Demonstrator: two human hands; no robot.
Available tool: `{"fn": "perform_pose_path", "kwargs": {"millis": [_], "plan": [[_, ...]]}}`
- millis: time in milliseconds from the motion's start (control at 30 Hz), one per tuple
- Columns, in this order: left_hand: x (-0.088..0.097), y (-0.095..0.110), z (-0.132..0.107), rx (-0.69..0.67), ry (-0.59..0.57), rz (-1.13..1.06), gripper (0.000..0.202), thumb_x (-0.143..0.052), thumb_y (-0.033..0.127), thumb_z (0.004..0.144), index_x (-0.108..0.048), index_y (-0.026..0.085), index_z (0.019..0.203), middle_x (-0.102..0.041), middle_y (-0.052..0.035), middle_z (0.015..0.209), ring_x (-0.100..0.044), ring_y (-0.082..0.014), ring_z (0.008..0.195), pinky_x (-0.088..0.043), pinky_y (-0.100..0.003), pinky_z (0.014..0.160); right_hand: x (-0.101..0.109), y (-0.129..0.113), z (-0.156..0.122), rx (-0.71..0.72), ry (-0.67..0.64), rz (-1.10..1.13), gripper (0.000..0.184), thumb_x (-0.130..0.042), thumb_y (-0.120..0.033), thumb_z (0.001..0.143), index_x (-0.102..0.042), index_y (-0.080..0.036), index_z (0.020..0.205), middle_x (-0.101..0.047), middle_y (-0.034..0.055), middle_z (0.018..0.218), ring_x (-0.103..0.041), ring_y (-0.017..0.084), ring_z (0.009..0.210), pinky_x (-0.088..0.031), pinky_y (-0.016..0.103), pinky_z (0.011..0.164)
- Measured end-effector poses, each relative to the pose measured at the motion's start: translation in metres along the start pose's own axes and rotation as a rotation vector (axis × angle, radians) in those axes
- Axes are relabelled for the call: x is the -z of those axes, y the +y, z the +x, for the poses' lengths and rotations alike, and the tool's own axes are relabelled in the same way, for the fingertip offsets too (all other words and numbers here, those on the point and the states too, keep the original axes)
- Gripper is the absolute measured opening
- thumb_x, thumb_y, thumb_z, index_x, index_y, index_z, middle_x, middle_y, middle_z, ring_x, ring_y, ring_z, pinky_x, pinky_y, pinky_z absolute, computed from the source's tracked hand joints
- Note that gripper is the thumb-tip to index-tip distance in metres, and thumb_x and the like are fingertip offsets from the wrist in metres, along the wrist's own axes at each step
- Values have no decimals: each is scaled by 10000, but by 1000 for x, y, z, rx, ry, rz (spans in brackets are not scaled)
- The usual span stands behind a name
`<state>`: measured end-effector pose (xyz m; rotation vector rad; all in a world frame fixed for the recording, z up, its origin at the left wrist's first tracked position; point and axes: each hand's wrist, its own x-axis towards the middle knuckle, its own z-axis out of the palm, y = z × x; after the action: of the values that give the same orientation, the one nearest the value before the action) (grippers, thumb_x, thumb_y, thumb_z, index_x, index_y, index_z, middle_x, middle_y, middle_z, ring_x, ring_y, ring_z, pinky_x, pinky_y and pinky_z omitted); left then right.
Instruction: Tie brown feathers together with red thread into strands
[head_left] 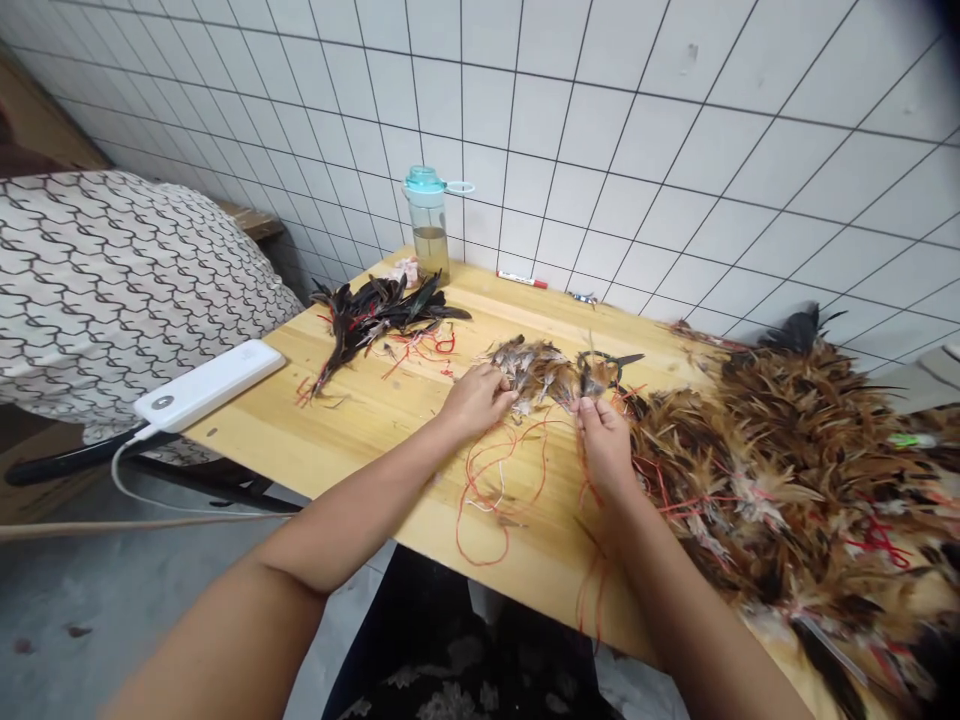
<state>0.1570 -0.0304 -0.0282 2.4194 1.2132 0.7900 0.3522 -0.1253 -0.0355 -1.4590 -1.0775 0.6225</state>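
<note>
On the wooden table, my left hand (480, 398) is closed at the left end of a strip of brown and grey feathers (534, 368). Thumb and fingers of my right hand (602, 435) pinch a small feather (598, 374) at the strip's right end. Black-handled scissors (628, 359) lie just behind the right hand, partly covered by feathers. Thin red string (487, 556) loops over the table between my forearms, with a short white thread (501, 485) among it.
A large heap of brown feathers (795, 430) tied with red string covers the right side. Black feathers (375, 310) lie at the back left, near a water bottle (430, 230). A red-capped marker (523, 280) rests by the wall. A white power bank (214, 380) sits on the left edge, beside a person's patterned garment (135, 290).
</note>
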Motion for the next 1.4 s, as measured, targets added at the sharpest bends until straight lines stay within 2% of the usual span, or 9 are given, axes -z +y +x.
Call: {"fn": "perform_pose_path", "kwargs": {"millis": [167, 267, 400, 533, 633, 800, 1000, 1233, 1400], "plan": [[-5, 21, 13, -97, 39, 136, 164, -514, 265, 893, -645, 168, 910, -619, -97, 977, -552, -228, 969, -456, -367, 891, 14, 16, -3, -14, 121, -47, 393, -545, -549, 819, -614, -179, 706, -488, -18, 569, -431, 134, 558, -354, 274, 568], [-11, 41, 24, -170, -27, 238, 191, -497, 259, 899, -661, 161, 898, -627, -113, 986, -555, -245, 981, -461, -380, 891, 14, 19, 2, -13, 165, 3, 386, -544, -544, 817, -615, -179, 711, -458, -33, 558, -405, 127, 552, -341, 268, 564], [-27, 62, 39, -60, -127, 353, 255, -560, 331, 862, -685, 110, 896, -640, -174, 981, -572, -299, 1005, -474, -410, 863, 14, 17, 9, -21, 215, 86, 383, -529, -542, 822, -584, -186, 692, -436, -48, 554, -383, 117, 549, -340, 261, 562], [-34, 64, 46, 35, -163, 343, 212, -537, 254, 854, -682, 104, 888, -651, -178, 979, -597, -291, 980, -469, -391, 831, 14, 20, 9, -26, 201, 73, 374, -531, -525, 821, -602, -182, 688, -467, -39, 578, -408, 120, 568, -357, 269, 587], [-28, 52, 47, 78, -144, 204, 175, -508, 224, 852, -657, 142, 811, -659, -123, 909, -608, -235, 890, -459, -353, 797, 13, 26, 8, -34, 185, 59, 353, -523, -493, 831, -632, -179, 713, -517, -23, 606, -452, 132, 596, -379, 279, 619], [-14, 32, 43, 202, -68, -339, 141, -560, 293, 816, -574, 174, 742, -597, 4, 677, -526, -125, 638, -409, -253, 625, 12, 27, 9, 24, 146, -6, 330, -513, -451, 842, -669, -183, 729, -643, 18, 708, -556, 171, 711, -427, 308, 718], [-15, 44, 32, 324, -195, -950, 273, -673, 388, 734, -527, 158, 752, -589, 17, 646, -529, -88, 570, -406, -216, 580, 12, 21, 6, 120, 70, -142, 298, -491, -409, 857, -684, -223, 725, -678, 39, 752, -589, 202, 773, -438, 336, 776], [-34, 56, 25, 168, -203, -804, 150, -616, 296, 766, -568, 155, 753, -619, 8, 693, -560, -106, 650, -426, -227, 634, 9, 27, 7, 144, -33, -236, 345, -477, -440, 831, -526, -231, 561, -564, 11, 614, -492, 175, 632, -408, 304, 656], [-37, 57, 23, 68, -157, -731, 56, -584, 205, 744, -580, 165, 784, -598, 28, 700, -530, -103, 663, -413, -228, 652, 8, 27, 10, 128, -144, -188, 292, -494, -420, 815, -605, -226, 628, -621, 31, 694, -569, 204, 732, -423, 336, 735]]}}
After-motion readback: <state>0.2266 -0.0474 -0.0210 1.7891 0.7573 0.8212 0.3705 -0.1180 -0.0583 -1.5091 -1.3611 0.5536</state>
